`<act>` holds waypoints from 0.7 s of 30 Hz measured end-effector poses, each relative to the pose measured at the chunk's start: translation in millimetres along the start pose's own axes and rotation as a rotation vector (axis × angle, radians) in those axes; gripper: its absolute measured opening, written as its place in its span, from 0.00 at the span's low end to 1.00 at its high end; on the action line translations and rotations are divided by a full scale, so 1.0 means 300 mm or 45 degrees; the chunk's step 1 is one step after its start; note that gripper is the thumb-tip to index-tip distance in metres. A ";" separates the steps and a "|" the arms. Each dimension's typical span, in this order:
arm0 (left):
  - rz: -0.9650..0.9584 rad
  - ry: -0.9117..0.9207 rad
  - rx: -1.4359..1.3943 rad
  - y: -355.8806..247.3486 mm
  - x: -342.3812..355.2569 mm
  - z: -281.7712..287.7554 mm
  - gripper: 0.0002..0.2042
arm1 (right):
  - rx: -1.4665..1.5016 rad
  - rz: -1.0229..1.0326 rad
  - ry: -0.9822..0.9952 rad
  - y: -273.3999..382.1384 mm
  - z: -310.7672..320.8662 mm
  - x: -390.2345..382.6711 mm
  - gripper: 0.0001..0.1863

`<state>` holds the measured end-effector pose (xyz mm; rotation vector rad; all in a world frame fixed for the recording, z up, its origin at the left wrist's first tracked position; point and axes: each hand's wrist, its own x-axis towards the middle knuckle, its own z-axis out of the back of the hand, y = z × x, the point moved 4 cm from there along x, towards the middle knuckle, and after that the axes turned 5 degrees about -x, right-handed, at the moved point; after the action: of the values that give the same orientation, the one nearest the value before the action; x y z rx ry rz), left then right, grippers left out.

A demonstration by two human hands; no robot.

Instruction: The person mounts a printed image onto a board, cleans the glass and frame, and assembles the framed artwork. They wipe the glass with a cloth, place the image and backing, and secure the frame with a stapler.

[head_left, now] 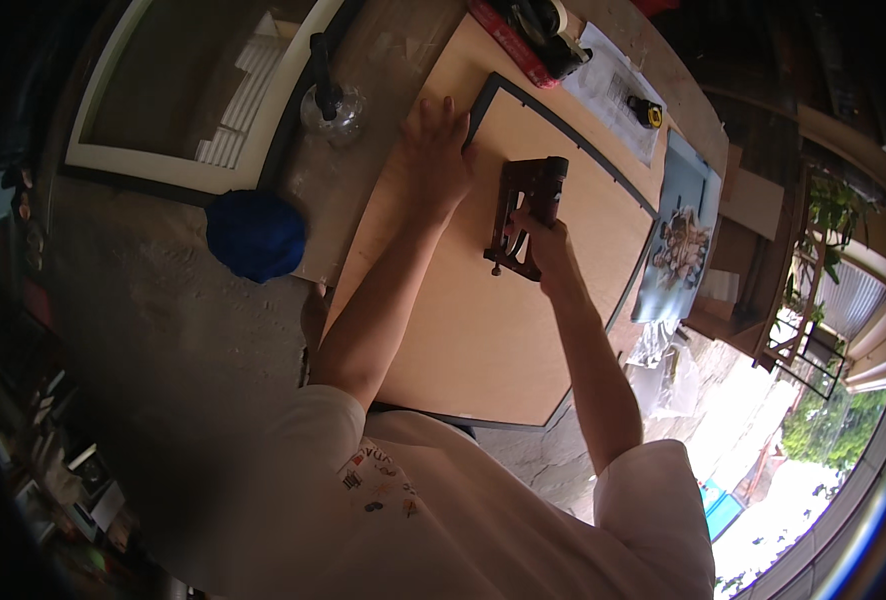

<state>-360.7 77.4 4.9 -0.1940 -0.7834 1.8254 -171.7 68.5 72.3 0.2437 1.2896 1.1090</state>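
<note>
A dark picture frame [585, 147] lies face down with a brown backing board [463, 330] inside it. My right hand [548, 250] is closed around the handle of a dark reddish staple gun [541, 190], held over the board; whether the tool touches it I cannot tell. My left hand [441, 155] rests at the frame's far left corner, fingers spread, the thumb side against the frame's edge. Small dark tabs show along the frame's far inner side.
Left of me sit another framed piece [123, 168], a clear spray bottle [333, 112] and a blue cloth-like bundle [255, 236]. Beyond the frame are a red case [515, 45], paper sheets [608, 85] and a tape measure [646, 112]. A photo print [675, 230] lies right.
</note>
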 end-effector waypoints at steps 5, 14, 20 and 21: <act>-0.012 0.021 0.014 -0.012 0.007 0.035 0.24 | -0.726 0.297 0.287 0.166 0.195 0.207 0.13; -0.009 0.059 -0.004 -0.012 0.008 0.059 0.24 | -1.430 0.383 0.538 0.508 0.100 0.321 0.14; 0.019 0.021 -0.105 -0.002 -0.002 0.047 0.23 | -1.847 0.548 0.484 0.560 0.049 0.339 0.18; 0.021 0.019 -0.109 -0.001 -0.005 0.046 0.23 | -1.931 0.616 0.461 0.568 0.041 0.335 0.19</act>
<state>-366.6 70.3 15.3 -0.2702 -0.8522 1.8056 -261.9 235.2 130.9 -0.8523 0.3698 2.3043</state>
